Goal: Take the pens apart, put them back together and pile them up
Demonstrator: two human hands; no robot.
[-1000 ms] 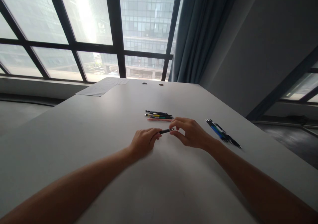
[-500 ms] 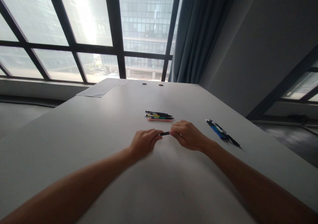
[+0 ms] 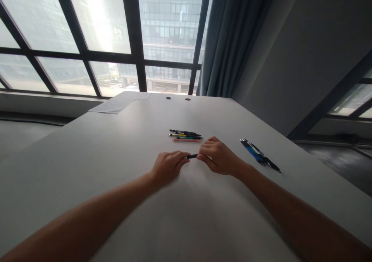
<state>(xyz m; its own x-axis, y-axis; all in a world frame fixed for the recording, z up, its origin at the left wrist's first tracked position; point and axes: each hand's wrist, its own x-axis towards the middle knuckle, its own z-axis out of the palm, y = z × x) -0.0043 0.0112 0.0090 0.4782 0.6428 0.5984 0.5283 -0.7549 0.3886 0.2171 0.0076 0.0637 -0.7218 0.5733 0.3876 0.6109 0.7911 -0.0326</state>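
Scanning the table [image 3: 116,169], we saw two pen groups: five [image 3: 186,135] ahead, a handful [image 3: 259,155] right. Our left hand [image 3: 168,167] and right hand [image 3: 219,157] pinched one black pen [image 3: 192,156] between them, unsorted yet.

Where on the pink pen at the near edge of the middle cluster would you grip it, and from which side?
Probably at mid-barrel of the pink pen, pinched from above across its width. It lies flat, crosswise, nearest the hands; its near side is free, while other pens crowd its far side. The right hand is closest.

Backlit by window [image 3: 99,29] glare, edges warped
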